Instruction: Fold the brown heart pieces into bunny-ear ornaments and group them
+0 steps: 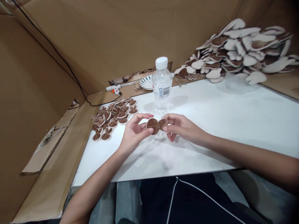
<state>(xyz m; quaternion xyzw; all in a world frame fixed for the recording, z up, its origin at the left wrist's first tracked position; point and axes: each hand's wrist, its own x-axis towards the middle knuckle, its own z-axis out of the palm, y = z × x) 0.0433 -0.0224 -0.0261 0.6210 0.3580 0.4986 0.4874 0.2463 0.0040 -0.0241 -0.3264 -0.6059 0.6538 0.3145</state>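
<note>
Between my two hands, above the white tabletop (201, 109), is a small brown plush piece (153, 126) with a round part and a narrower lobe. My left hand (137, 129) pinches the round part between thumb and fingers. The lobe (163, 123) on its right is gripped by my right hand (177, 126), thumb in front. Whether the two parts are joined cannot be made out behind the fingertips. Left of my hands lies a cluster of similar brown pieces (113, 123) with pale edges, many with ear-like lobes.
A clear bottle with a white cap (161, 63) stands just behind my hands. Further back are a glue gun (114, 88) with a dark cord and a striped plate (146, 82). Brown-and-white cutouts (243, 51) are heaped at the back right. Cardboard walls (130, 34) enclose the table.
</note>
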